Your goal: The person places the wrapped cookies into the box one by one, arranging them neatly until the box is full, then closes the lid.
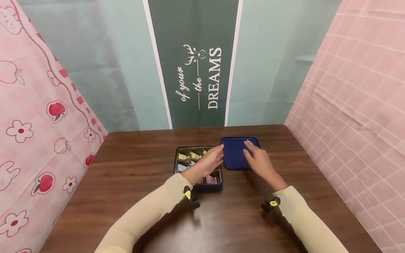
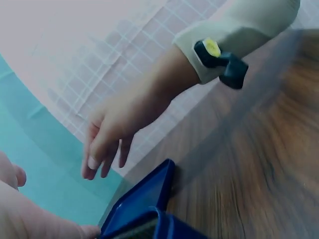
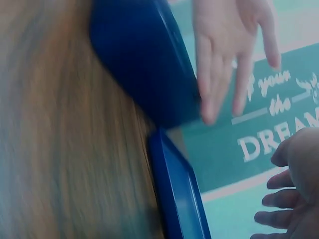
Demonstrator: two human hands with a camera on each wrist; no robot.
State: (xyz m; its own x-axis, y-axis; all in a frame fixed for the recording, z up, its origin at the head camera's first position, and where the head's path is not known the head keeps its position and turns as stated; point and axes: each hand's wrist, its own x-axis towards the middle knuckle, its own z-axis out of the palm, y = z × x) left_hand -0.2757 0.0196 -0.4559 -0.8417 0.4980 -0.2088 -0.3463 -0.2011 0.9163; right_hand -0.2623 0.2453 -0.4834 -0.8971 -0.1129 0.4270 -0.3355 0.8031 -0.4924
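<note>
A dark blue box (image 1: 209, 188) with a divided black tray stands on the table, small wrapped sweets (image 1: 183, 156) lying in its compartments. My left hand (image 1: 210, 162) hovers over the right part of the box with its fingers extended, hiding some compartments. Right beside the box lies a blue lid (image 1: 233, 154), its shallow inner side and raised rim facing up. Above the lid's right side is my right hand (image 1: 261, 163), its fingers spread loosely and nothing in them. From the right wrist view, the left fingers (image 3: 209, 84) overlap the box's far edge.
The brown wooden table (image 1: 133, 168) carries the box and lid near its back edge. A green banner (image 1: 196, 116) with white lettering hangs behind. Patterned pink cloths stand at the left (image 1: 38, 147) and the right (image 1: 354, 116).
</note>
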